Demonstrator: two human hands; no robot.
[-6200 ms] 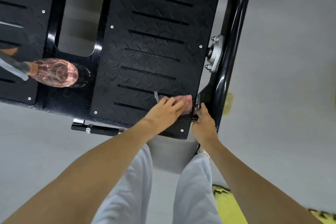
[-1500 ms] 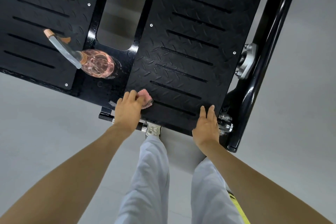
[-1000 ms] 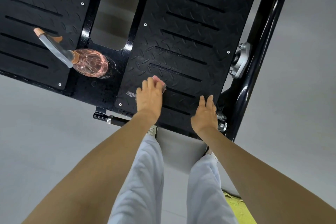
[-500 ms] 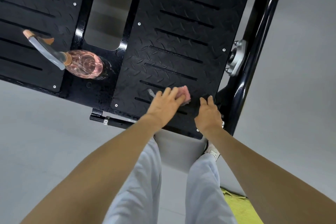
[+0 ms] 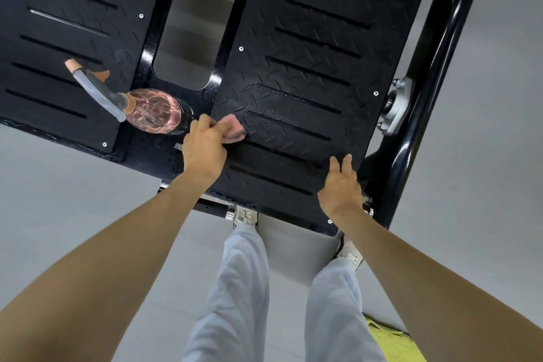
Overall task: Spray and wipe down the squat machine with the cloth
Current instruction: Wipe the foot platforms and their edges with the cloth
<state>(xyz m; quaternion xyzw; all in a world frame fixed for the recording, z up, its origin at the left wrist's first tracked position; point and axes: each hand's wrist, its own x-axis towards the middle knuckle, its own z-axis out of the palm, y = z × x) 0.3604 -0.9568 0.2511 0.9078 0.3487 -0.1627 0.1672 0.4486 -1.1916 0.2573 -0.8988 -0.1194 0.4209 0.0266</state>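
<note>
The squat machine's black diamond-plate footplate [image 5: 308, 47] fills the upper half of the view. My left hand [image 5: 204, 147] presses a small pink cloth [image 5: 233, 130] onto the right panel near its left edge. My right hand [image 5: 340, 185] rests flat with fingers together on the panel's near right corner, holding nothing. A clear pink spray bottle [image 5: 154, 112] with a grey trigger head lies on the black crossbar between the two panels, just left of my left hand.
A black frame tube [image 5: 426, 91] with a grey bearing bracket [image 5: 395, 106] runs along the plate's right side. A steel panel [image 5: 194, 23] shows through the gap between panels. My legs stand on grey floor below; a yellow object [image 5: 393, 344] lies at bottom right.
My left hand has swept the cloth leftward across the right panel, from beside my right hand to the panel's left edge near the bottle. My right hand stays on the corner.
</note>
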